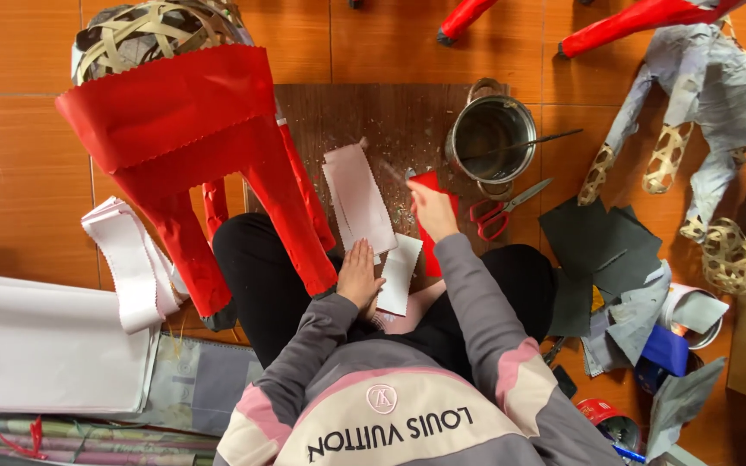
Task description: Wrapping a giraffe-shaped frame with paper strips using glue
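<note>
Where the head view looks straight down, seen on the brown board [364, 112] over the floor: two white paper strips and one red paper piece. Left hand [359, 274] flat and spread, pressing the smaller white strip [401, 272] near the knees. Right hand [429, 210] closed around the red paper piece [432, 183], apparently with a thin brush blurred at its fingertips. Larger white strip [357, 197] lying between both hands, long axis running away from the body, slightly tilted left. One metal pot [489, 136] just right of the board, one pair of red-handled scissors [502, 210] beside it. Red-covered bamboo frame [192, 138] crowding the board's left edge; bare board only at the far middle.
</note>
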